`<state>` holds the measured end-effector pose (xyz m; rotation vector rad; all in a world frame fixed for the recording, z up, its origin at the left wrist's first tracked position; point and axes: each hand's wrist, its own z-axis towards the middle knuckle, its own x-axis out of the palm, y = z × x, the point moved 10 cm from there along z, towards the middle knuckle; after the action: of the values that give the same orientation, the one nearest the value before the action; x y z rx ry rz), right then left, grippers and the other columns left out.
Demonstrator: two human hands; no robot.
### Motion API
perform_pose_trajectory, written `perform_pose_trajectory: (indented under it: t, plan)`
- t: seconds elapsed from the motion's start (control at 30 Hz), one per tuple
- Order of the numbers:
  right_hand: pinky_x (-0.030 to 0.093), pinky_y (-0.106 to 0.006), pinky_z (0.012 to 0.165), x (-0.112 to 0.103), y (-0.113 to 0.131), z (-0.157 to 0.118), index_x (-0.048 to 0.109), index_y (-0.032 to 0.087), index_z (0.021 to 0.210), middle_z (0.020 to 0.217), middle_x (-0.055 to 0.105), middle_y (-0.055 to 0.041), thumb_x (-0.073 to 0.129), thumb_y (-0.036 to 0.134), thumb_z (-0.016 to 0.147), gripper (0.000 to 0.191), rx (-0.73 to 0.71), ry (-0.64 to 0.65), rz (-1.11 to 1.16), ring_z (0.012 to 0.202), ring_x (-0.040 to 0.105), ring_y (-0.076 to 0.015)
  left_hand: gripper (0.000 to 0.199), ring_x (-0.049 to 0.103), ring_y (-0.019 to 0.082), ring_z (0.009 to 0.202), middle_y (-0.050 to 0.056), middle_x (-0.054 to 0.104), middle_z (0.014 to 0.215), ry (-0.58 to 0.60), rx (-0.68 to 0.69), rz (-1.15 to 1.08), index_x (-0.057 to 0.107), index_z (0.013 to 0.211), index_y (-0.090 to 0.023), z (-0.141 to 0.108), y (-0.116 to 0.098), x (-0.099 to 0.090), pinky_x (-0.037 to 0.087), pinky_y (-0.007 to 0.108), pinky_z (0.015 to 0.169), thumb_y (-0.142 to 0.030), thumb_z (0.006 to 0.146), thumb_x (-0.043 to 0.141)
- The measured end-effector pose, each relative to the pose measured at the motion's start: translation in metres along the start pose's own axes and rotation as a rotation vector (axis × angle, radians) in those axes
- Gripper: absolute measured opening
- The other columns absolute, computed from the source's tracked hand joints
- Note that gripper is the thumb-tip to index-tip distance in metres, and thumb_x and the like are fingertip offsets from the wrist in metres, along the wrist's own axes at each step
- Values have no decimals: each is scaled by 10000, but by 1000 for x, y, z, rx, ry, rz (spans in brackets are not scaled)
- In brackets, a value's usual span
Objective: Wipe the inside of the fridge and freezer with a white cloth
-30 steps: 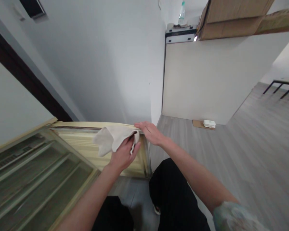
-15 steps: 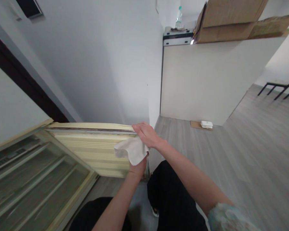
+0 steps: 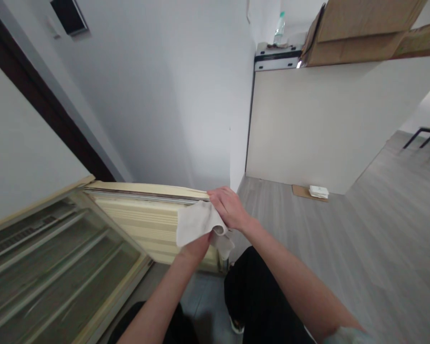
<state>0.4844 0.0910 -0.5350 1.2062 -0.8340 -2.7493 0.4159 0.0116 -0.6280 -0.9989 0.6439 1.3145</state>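
At the free end of the open cream door (image 3: 139, 221), we hold the off-white cloth (image 3: 195, 223) in our left hand (image 3: 199, 244), its fingers closed on the fabric and mostly hidden beneath it. The cloth lies against the door's ribbed inner side, just below our right hand (image 3: 230, 208). That hand's fingers rest close together over the top edge; we cannot tell how far they close around it. Shelves (image 3: 53, 267) stand to our left.

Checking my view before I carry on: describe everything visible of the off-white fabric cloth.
The cloth looks soft, thin and plain, lightly creased. It drapes over the mostly hidden left hand, its right part curled, a flap hanging below. It sits before the cream ribbed door panel, its upper edge by the right hand; contact with the panel is unclear.
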Motion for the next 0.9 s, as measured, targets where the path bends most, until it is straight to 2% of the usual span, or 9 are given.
perform_pose_trajectory:
  t: [0.13,0.2,0.3,0.37,0.47,0.63,0.7,0.77,0.9]
  plan:
    - [459,-340,1035,-1,2,1,749,174,1127,1168,769,-61,294,421,1155,519,-26,-5,13,1085,650,-192,268,638,362,1265,168,746,1169,-80,-49,50,787,1026,-219,8,34,-22,440,591,1165,-278,973,531]
    - [459,-340,1033,-1,0,2,751,172,1118,1158,771,-61,301,421,1154,516,-12,-13,9,1080,648,-195,352,661,377,1214,194,754,1129,-170,-175,108,785,1052,-184,3,71,-47,449,581,1144,-367,984,492]
    - [464,-341,1022,1,-3,1,752,171,1111,1136,774,-63,318,423,1151,503,3,-26,0,1067,649,-198,506,719,384,915,225,746,904,-270,-441,208,770,995,-112,-8,143,-93,553,526,894,-475,984,418]
    - [468,-343,1016,1,-2,0,750,172,1103,1126,773,-67,327,429,1149,497,-3,-48,-2,1062,651,-200,521,693,375,762,227,706,781,-292,-511,249,751,901,-88,-10,170,-117,539,486,743,-458,967,390]
    - [481,-353,988,-1,0,-3,748,170,1084,1096,773,-76,324,450,1145,512,-16,-103,0,1039,653,-212,444,698,350,800,219,726,865,-290,-445,262,748,900,-110,-7,153,-122,527,442,736,-404,944,419]
    - [496,-384,975,-2,4,-6,746,165,1097,1094,771,-91,305,463,1142,534,-56,-137,0,1033,651,-228,328,725,287,903,111,778,942,-219,-186,195,785,983,-239,-3,51,-71,555,405,882,-396,982,496]
    - [500,-391,969,-2,5,-6,745,170,1104,1100,771,-94,292,463,1143,540,-62,-143,-2,1028,650,-230,322,712,299,1037,99,781,1029,-234,-133,178,787,1070,-283,-3,40,-65,520,451,1018,-408,996,500]
    - [505,-395,952,-3,5,-6,747,175,1095,1085,772,-95,276,466,1144,556,-61,-157,-4,1014,651,-233,340,706,309,1021,109,771,980,-252,-217,156,786,1060,-271,-5,69,-73,519,457,1002,-453,985,509]
    - [510,-393,933,-3,5,-6,747,182,1070,1051,775,-95,280,475,1142,556,-57,-172,-6,1002,657,-235,416,643,284,685,115,666,712,-287,-497,154,722,841,-175,-15,183,-111,506,407,723,-472,964,458]
